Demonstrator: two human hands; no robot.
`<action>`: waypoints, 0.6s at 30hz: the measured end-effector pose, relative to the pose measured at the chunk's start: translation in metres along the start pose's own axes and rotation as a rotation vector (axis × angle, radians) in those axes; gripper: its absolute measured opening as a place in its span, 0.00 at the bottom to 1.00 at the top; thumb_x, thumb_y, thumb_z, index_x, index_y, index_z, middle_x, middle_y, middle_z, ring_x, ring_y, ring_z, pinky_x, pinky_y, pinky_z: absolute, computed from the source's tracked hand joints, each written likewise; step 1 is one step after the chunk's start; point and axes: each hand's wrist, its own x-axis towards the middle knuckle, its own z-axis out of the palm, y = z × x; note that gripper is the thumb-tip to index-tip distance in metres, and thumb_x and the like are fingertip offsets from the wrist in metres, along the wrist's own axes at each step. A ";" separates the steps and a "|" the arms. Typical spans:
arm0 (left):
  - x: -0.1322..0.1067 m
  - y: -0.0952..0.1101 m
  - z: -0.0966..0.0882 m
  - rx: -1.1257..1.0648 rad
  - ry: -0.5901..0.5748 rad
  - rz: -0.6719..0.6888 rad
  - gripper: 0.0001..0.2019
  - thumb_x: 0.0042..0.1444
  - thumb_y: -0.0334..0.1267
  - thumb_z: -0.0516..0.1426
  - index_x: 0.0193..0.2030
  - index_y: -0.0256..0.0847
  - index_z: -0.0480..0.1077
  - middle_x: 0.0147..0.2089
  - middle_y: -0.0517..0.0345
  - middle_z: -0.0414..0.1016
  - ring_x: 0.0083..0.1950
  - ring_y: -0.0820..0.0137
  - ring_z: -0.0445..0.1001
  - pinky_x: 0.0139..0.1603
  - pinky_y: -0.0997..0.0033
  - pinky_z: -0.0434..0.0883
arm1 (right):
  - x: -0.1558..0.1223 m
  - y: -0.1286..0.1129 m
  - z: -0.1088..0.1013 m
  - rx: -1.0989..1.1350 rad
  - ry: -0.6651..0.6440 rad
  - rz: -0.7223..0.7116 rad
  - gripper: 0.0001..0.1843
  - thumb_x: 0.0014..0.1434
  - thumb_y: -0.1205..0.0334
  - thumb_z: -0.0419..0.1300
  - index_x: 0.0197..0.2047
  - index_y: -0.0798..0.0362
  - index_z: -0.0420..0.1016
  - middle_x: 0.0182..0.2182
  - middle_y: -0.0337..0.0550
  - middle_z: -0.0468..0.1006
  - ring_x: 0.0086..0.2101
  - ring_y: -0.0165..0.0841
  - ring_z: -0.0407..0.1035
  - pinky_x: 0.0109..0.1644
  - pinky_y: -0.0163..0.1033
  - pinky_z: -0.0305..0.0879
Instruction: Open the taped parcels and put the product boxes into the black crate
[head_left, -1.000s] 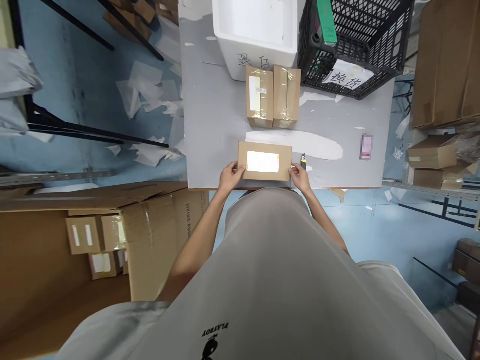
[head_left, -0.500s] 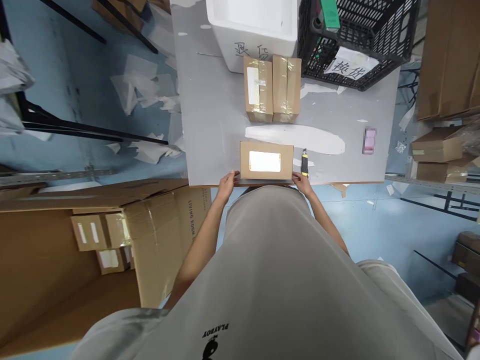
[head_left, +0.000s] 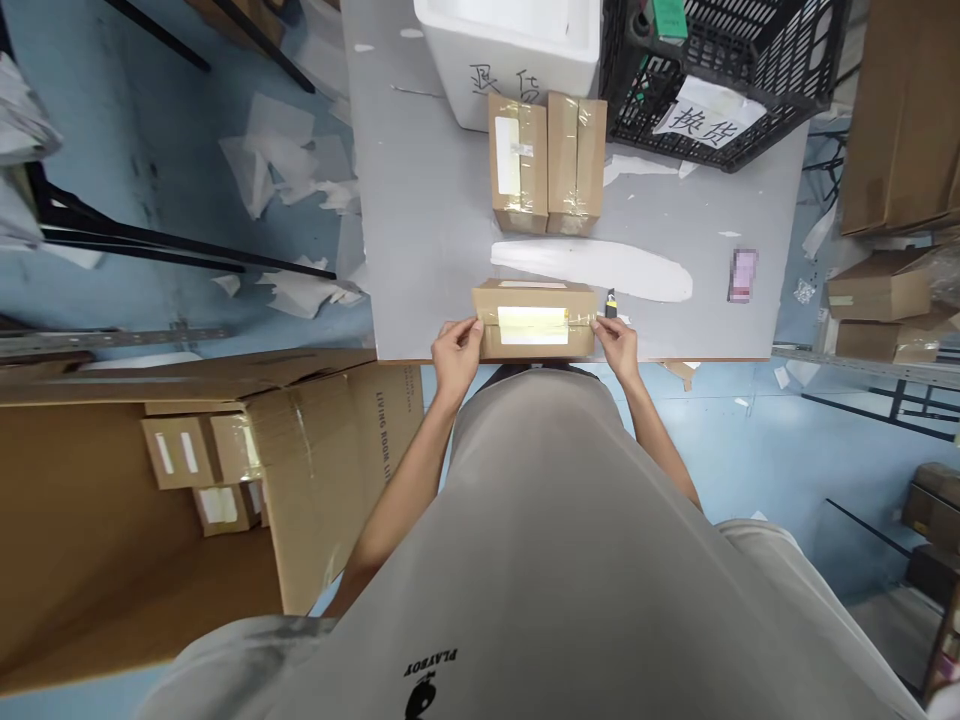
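Note:
A small cardboard box [head_left: 491, 345] with a white label and clear tape lies at the front edge of the grey table [head_left: 420, 250]. My left hand [head_left: 457, 355] pinches its left end, and my right hand [head_left: 619, 348] pinches its right end, fingers closed at the taped corners. Just beyond my right fingers lies a utility knife [head_left: 610, 302] with a black and yellow handle, partly hidden by that hand. Two taped cardboard boxes, a labelled one [head_left: 531, 150] and a plain one [head_left: 577, 165], stand side by side farther back.
Behind those boxes are a white bin [head_left: 469, 85] and a black plastic crate [head_left: 739, 155] with a handwritten sign. A pink item [head_left: 742, 275], blurred, lies on the right. A large open carton [head_left: 337, 480] holding several boxes stands at lower left. Paper scraps [head_left: 300, 290] litter the floor.
The small box has been turned, so a taped side with a label now faces up. Both hands have moved up from its lower corners to grip its ends.

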 end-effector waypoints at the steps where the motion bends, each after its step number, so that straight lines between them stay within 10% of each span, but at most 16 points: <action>1: 0.002 0.003 0.000 0.019 0.001 0.015 0.23 0.72 0.58 0.65 0.54 0.40 0.90 0.52 0.46 0.89 0.57 0.54 0.88 0.67 0.53 0.84 | 0.002 -0.002 0.000 -0.015 0.009 -0.008 0.33 0.67 0.30 0.75 0.55 0.53 0.97 0.52 0.54 0.92 0.56 0.51 0.86 0.71 0.56 0.84; 11: 0.020 -0.021 0.004 -0.002 -0.049 -0.148 0.16 0.71 0.47 0.66 0.53 0.38 0.90 0.55 0.43 0.92 0.55 0.54 0.90 0.67 0.52 0.85 | 0.021 0.014 0.009 -0.086 -0.016 0.023 0.30 0.72 0.31 0.70 0.50 0.51 0.95 0.53 0.54 0.95 0.56 0.52 0.88 0.72 0.58 0.84; 18: 0.008 -0.056 -0.006 0.087 -0.122 -0.258 0.22 0.64 0.38 0.65 0.63 0.37 0.87 0.65 0.38 0.90 0.60 0.52 0.89 0.74 0.46 0.83 | 0.002 0.038 -0.002 -0.177 -0.086 0.193 0.25 0.66 0.60 0.68 0.63 0.56 0.93 0.61 0.59 0.93 0.54 0.47 0.89 0.74 0.55 0.81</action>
